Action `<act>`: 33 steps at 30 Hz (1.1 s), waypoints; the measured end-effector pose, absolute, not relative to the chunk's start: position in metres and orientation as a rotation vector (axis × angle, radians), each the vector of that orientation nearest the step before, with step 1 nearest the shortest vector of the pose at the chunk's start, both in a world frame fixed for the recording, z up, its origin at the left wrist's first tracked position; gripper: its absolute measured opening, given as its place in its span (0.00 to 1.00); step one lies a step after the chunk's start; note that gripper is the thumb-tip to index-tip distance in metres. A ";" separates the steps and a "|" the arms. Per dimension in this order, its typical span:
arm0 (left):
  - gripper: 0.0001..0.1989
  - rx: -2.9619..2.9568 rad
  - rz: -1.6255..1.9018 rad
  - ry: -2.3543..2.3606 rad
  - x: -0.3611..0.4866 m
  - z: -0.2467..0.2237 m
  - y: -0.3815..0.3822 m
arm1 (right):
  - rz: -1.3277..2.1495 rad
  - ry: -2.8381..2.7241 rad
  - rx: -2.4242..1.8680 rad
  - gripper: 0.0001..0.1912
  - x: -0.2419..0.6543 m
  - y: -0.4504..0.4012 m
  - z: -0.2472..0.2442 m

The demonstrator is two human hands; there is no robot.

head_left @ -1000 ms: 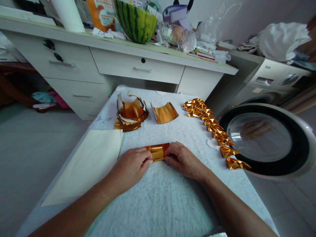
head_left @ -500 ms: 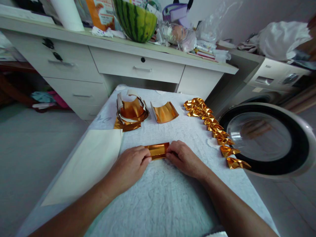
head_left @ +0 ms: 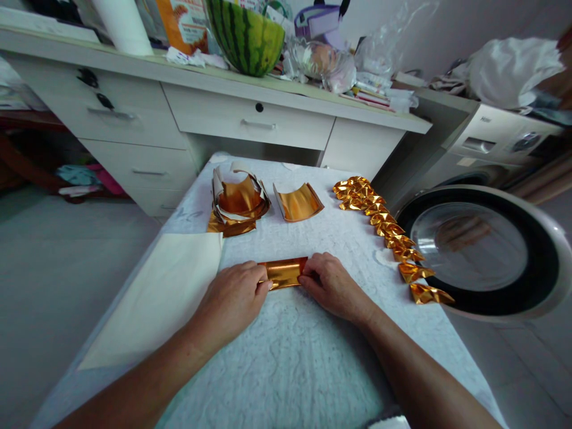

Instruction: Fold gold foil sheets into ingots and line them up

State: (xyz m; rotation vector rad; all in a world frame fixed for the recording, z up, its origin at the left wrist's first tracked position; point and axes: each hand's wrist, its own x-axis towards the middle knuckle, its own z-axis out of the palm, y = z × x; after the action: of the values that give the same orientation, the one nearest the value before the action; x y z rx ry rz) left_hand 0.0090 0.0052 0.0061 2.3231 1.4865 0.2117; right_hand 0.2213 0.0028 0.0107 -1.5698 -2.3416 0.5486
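Between my two hands a strip of gold foil paper [head_left: 286,273] lies low over the cloth-covered table. Its left end is pinched by my left hand [head_left: 243,290], thumb in front. My right hand [head_left: 329,283] grips the right end with curled fingers. Beyond it sits a small curved stack of gold foil sheets [head_left: 300,202]. A larger curled pile of foil sheets [head_left: 239,199] stands to its left, with pale backing showing. Along the right edge runs a row of folded gold foil pieces [head_left: 388,229], shiny and pointed.
A cream paper sheet [head_left: 154,298] covers the table's left side. Behind is a white drawer desk [head_left: 250,119] bearing half a watermelon [head_left: 245,39], a white roll [head_left: 123,27] and plastic bags. On the right, a washing machine's open round door [head_left: 478,250] adjoins the table edge.
The foil strip's near edge fold looks flatter, showing a smoother, slightly curved face. Both hands have shifted only slightly and keep their hold on its ends.
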 end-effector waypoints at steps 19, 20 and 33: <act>0.13 2.380 0.139 1.542 0.009 0.006 0.004 | 0.501 -2.277 -1.633 0.06 0.220 0.003 0.002; 0.13 2.386 0.138 1.542 0.008 0.006 0.004 | 0.499 -2.280 -1.634 0.06 0.220 0.003 0.002; 0.11 2.434 0.050 1.594 0.009 0.008 0.002 | 0.449 -2.304 -1.667 0.07 0.219 0.003 0.003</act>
State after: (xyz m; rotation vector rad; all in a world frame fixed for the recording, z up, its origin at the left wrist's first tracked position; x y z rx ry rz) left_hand 0.0088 0.0023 0.0080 2.4341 1.5937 0.0497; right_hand 0.2189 0.0026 0.0030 -1.6668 -2.3039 0.4488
